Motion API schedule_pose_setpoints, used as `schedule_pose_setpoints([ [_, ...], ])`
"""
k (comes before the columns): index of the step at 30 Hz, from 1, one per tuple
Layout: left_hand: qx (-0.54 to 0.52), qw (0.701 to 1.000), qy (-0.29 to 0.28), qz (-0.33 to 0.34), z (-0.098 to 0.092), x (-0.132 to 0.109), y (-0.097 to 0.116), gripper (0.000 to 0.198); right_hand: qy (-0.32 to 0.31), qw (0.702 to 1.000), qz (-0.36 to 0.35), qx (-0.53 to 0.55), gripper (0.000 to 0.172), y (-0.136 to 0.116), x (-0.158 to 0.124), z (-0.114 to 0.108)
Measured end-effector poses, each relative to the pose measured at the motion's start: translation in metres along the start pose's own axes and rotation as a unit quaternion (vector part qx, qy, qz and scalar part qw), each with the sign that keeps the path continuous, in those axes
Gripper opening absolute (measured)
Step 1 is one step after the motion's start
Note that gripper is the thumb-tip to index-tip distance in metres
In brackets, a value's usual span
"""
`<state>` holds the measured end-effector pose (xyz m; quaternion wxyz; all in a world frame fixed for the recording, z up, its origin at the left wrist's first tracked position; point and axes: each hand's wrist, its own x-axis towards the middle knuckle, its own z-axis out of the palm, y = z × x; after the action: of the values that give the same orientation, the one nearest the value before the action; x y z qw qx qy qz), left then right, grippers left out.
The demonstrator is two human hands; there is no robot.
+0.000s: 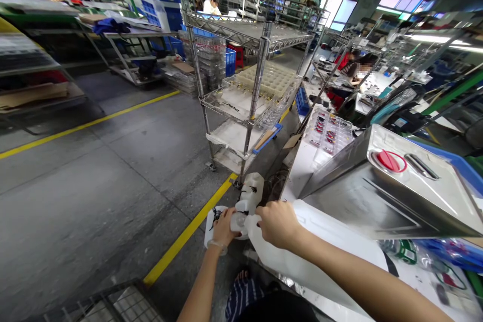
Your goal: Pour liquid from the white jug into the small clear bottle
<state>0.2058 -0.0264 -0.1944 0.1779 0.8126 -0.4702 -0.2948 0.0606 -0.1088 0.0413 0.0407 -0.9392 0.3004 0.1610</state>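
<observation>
A large white plastic jug [320, 256] lies tilted over the table's near edge, its neck pointing left. My right hand [277, 224] grips the jug by its neck. My left hand [225, 227] holds a small clear bottle [238, 221] against the jug's mouth. Just below and behind the hands stand two white plastic containers [252, 188] with black markings, on the floor beside the table.
A big metal can [392, 196] with a red cap [390, 161] lies on the table behind the jug. A wire shelving rack [251, 85] with trays stands ahead. A yellow floor line [188, 231] runs along the aisle. People work at benches at the far right.
</observation>
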Motion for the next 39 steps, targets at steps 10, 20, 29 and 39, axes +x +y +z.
schedule_pose_setpoints([
  [10, 0.001, 1.000, -0.003, -0.001, 0.0014, 0.0027, -0.0001, 0.044, -0.007, 1.000, 0.001, -0.001, 0.015, -0.0003, 0.0013, -0.0010],
  [20, -0.002, 1.000, 0.004, 0.016, 0.0071, 0.0076, -0.0054, 0.042, -0.009, 1.000, 0.002, 0.005, 0.018, 0.0003, 0.0025, -0.0039],
  [29, -0.007, 1.000, 0.006, 0.021, 0.0074, 0.0086, -0.0062, 0.043, -0.022, 1.000, 0.007, 0.004, 0.018, 0.0001, 0.0023, -0.0064],
  [39, -0.013, 1.000, -0.002, 0.011, 0.0047, 0.0068, -0.0017, 0.044, -0.025, 1.000, 0.009, 0.002, 0.018, -0.0010, 0.0012, -0.0084],
])
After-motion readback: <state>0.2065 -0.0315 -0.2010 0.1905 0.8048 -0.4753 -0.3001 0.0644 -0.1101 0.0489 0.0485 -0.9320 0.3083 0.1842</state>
